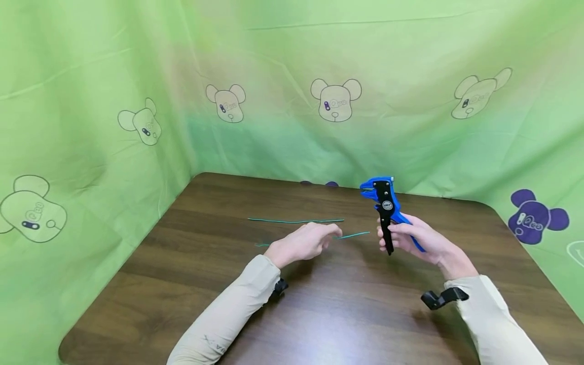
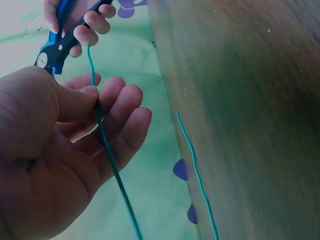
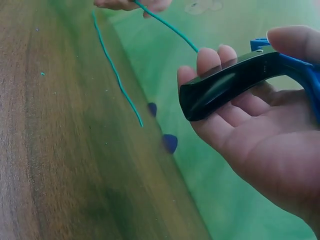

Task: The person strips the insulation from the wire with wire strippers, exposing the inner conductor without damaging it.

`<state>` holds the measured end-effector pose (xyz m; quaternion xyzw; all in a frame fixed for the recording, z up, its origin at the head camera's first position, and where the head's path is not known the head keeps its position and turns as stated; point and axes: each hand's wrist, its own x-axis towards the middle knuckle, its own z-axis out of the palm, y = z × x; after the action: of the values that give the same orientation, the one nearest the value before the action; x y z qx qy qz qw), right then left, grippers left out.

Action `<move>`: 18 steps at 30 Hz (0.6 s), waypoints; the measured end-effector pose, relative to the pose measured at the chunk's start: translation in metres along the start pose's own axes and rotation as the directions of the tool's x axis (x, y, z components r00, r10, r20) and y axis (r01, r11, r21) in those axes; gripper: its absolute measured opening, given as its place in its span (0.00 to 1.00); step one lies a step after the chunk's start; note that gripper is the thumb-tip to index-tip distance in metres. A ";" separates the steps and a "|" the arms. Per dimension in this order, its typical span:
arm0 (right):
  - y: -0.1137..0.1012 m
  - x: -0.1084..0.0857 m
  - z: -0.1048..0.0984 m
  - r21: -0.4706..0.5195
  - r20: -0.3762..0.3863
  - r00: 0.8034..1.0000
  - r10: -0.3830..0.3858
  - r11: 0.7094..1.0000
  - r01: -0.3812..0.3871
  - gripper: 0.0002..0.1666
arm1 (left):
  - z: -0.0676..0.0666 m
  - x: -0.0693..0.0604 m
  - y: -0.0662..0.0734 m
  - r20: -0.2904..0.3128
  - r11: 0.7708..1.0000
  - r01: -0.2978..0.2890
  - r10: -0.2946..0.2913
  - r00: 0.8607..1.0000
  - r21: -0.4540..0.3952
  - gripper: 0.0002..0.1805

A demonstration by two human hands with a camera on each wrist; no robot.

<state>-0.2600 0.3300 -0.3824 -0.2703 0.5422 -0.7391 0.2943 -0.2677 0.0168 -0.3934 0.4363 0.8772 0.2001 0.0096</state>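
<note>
Between thumb and fingers, my left hand point(image 1: 304, 242) pinches a thin green wire point(image 2: 116, 172). One end of that wire sticks out to the right, toward my other hand. My right hand point(image 1: 417, 237) grips a blue and black wire stripper point(image 1: 387, 205) by its handles, with the tool's head pointing up. In the head view a gap shows between the wire's tip and the stripper. A second green wire point(image 1: 295, 221) lies on the table behind my left hand, roughly straight from left to right.
The brown wooden table point(image 1: 182, 304) carries tiny green scraps point(image 3: 42, 74), seen in the right wrist view. Green cloth point(image 1: 274, 45) printed with bear heads hangs around the table's back and sides. A black wrist strap point(image 1: 444, 298) sits on the right sleeve.
</note>
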 end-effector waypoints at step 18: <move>-0.009 0.009 0.022 0.029 0.093 0.996 0.004 1.000 -0.007 0.19 | -0.022 -0.004 -0.006 -0.124 0.993 0.046 -0.059 0.990 -0.109 0.05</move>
<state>-0.2512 0.3117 -0.3672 -0.2985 0.5178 -0.7328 0.3251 -0.2738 0.0030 -0.3763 0.3983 0.8754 0.2733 -0.0181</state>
